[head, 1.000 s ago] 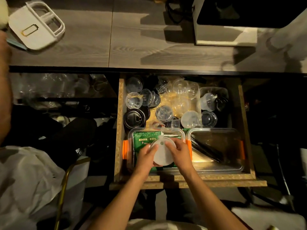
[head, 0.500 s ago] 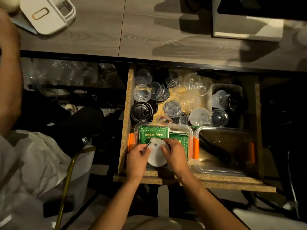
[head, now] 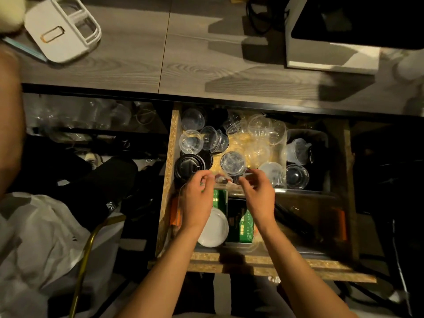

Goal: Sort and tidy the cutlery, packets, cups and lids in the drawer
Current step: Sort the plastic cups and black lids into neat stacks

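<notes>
The open wooden drawer (head: 171, 180) holds many clear plastic cups and lids at the back. My left hand (head: 199, 198) has its thumb and forefinger curled at the edge of a small clear lid (head: 223, 179). My right hand (head: 258, 191) curls its fingers round a small clear cup (head: 240, 180) just below a larger clear cup (head: 233, 163). Under my wrists a white round lid (head: 214, 228) lies in the left clear container beside green packets (head: 246, 226). A stack of black lids (head: 189, 165) sits at the left.
A second clear container (head: 307, 216) with orange clips and dark cutlery fills the front right of the drawer. A clear bin (head: 307, 138) with cups stands at the back right. On the wooden counter (head: 183, 53) are a white holder (head: 62, 31) and a white box (head: 330, 58).
Both hands have let go of the white lid, which now lies in the left container, and have moved up to the small clear cups behind it.
</notes>
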{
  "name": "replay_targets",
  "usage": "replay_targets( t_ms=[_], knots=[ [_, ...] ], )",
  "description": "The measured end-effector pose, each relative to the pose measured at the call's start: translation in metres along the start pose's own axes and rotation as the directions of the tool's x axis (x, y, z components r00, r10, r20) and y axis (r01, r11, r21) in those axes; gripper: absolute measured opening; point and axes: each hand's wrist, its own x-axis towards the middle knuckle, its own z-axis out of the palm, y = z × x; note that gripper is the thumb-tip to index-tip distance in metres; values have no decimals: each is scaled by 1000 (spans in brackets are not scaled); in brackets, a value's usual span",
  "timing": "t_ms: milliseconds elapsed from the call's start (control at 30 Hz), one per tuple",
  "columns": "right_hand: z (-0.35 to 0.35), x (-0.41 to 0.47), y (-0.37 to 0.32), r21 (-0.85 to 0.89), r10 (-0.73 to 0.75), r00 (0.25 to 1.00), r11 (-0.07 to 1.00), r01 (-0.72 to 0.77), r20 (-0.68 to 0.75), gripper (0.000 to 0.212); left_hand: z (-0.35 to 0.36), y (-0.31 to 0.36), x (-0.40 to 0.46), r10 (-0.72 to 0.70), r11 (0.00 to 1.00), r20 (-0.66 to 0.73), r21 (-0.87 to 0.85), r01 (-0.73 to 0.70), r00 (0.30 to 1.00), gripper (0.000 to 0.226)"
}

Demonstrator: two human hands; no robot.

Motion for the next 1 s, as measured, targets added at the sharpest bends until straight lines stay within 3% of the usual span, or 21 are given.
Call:
replay_targets(
  t_ms=[100, 200, 367, 433, 500, 567, 667, 767, 900, 1000],
  knots=[
    [2, 44, 7, -186, 32, 999, 982, -27, 27, 55, 18, 16, 26, -77, 995, 130, -58, 85, 989, 17],
    [13, 77, 11, -282, 79, 988, 959, -39, 134, 61, 37, 18, 50, -153, 982, 148, -89, 168, 977, 20],
    [25, 105, 19, -413, 74, 966, 910, 37, 248, 16, 52, 19, 78, -321, 941, 204, -43, 336, 925, 41],
    [20, 110, 22, -299, 77, 970, 954, -5, 230, 13, 54, 20, 82, -307, 946, 235, -31, 322, 922, 37],
    [10, 109, 19, -42, 88, 980, 996, -82, 181, 12, 57, 18, 83, -245, 962, 260, -51, 267, 934, 43],
    [-4, 102, 11, 159, 68, 988, 983, -90, 139, 12, 57, 21, 80, -208, 953, 303, -152, 263, 930, 56],
    [-22, 86, -10, 385, 53, 978, 914, -129, 202, 19, 56, 31, 77, -187, 861, 411, -369, 350, 892, 58],
    [-28, 74, -25, 460, -11, 964, 880, -117, 265, 19, 48, 41, 72, -152, 757, 470, -510, 408, 869, 52],
    [-17, 70, -30, 452, -17, 929, 877, -164, 370, 15, 33, 44, 68, -176, 715, 387, -581, 388, 905, 43],
    [-6, 73, -27, 391, 3, 934, 907, -153, 358, 13, 18, 41, 64, -244, 672, 303, -632, 386, 921, 35]
  ],
)
